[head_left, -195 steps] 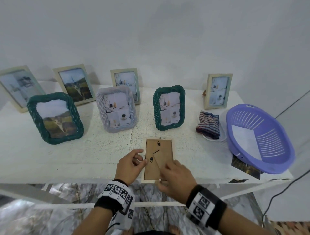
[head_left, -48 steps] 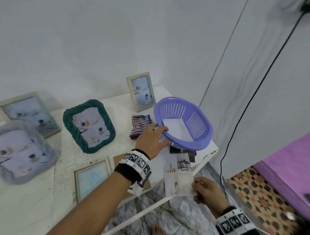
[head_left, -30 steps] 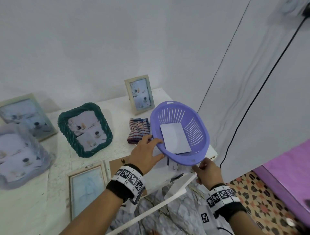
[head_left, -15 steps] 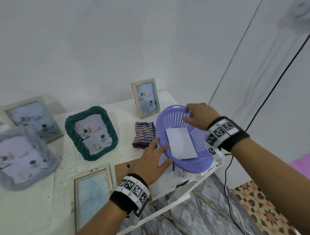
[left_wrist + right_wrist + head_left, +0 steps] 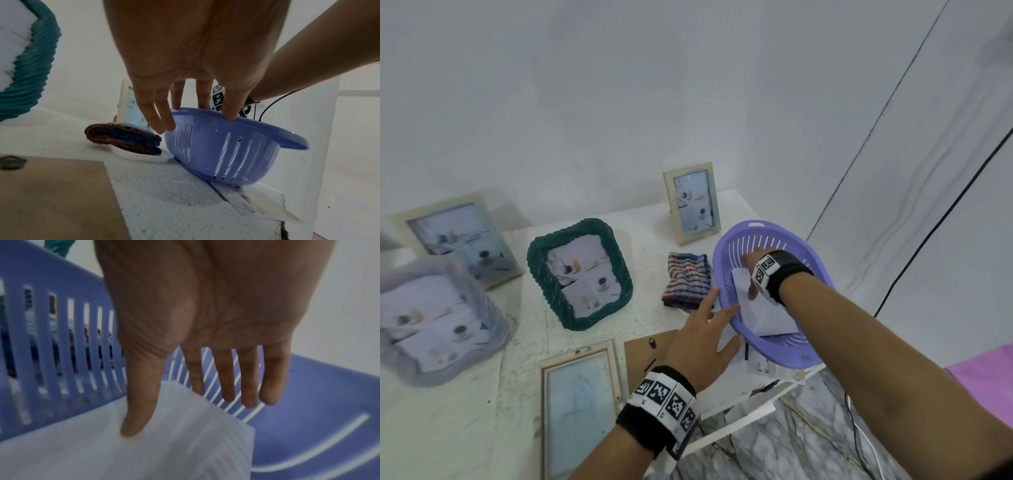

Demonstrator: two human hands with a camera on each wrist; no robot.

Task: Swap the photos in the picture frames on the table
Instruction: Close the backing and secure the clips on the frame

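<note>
The right hand (image 5: 751, 267) has moved. A second ago it was low at the worktop's (image 5: 465, 428) edge, by the purple basket's (image 5: 803, 358) near side. Half a second ago it was over the far rim. Now it is inside the basket, on the white sheet (image 5: 767, 315) that lies there blank side up. The left hand (image 5: 705, 342) has stayed at the basket's rim throughout.

I judge that the old print is parked: a photo (image 5: 760, 368) pokes out from under the basket at its 6 o'clock. The fetching of the replacement has begun, but the sheet is not yet lifted.

Nearest the wearer, at 7 o'clock of the basket, the opened frame (image 5: 578, 397) lies flat with no photo in it. Its brown backing board (image 5: 650, 342) is just beside it at its 2 o'clock, partly under the left wrist.

The left arm reaches forward from there. Its grip is apart, with straight fingers laid against the basket's rim at 8 o'clock and the thumb on top of the rim. It steadies the basket, which sits tilted in the left wrist view, and clasps nothing.

The right arm crosses over the basket from 4 o'clock, palm down. That grip is apart too, and nothing is pinched. In the right wrist view the thumb tip touches the sheet and the four fingers hang straight past its far edge, near the slatted wall.

Farther out, a folded striped cloth (image 5: 686, 284) sits at the basket's 9 o'clock. A green wicker frame (image 5: 580, 277) stands beyond it to the left, and a pale frame (image 5: 691, 202) stands at the basket's 11 o'clock.
</note>
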